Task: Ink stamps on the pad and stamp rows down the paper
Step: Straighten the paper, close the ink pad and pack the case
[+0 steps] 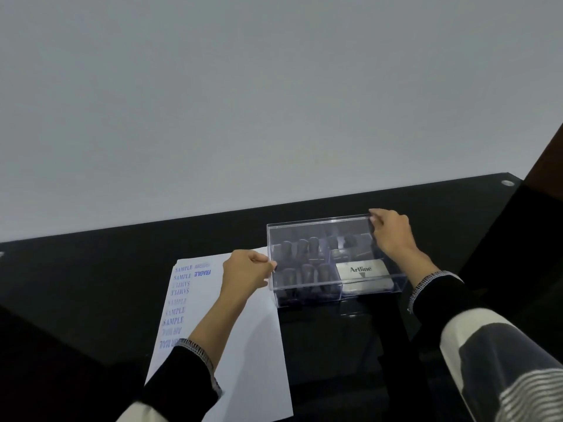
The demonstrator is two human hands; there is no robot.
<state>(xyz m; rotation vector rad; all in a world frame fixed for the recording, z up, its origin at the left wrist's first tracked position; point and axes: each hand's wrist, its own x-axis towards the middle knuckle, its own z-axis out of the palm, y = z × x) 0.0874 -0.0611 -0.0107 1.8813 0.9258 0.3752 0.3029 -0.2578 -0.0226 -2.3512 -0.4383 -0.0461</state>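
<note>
1. Plain grey wall fills the upper head view; below it a glossy black tabletop [91, 284] carries a white paper [243, 345] and a clear plastic box [329, 263], the box just beside the sheet's right edge.

2. Both hands grasp the box's clear lid [320, 229]: the left hand [246, 272] pinches its near-left corner, the right hand [393, 233] grips the far-right corner. Holding opposite corners likely keeps the lid level as it goes on or comes off; which cannot be told.

3. Dark-handled stamps [304, 254] stand upright in the box's left compartments, all stowed, none in hand. A silver "Artline" ink pad [362, 271] lies flat in the front-right compartment, closed as far as can be seen.

4. Blue imprints [179, 296] reading SAMPLE, FRAGILE and AIR MAIL run down the paper's left margin, some faint or inverted. Most of the sheet stays bare, so the rows look only partly done.

5. Sleeves are dark with patterned cuffs.
</note>
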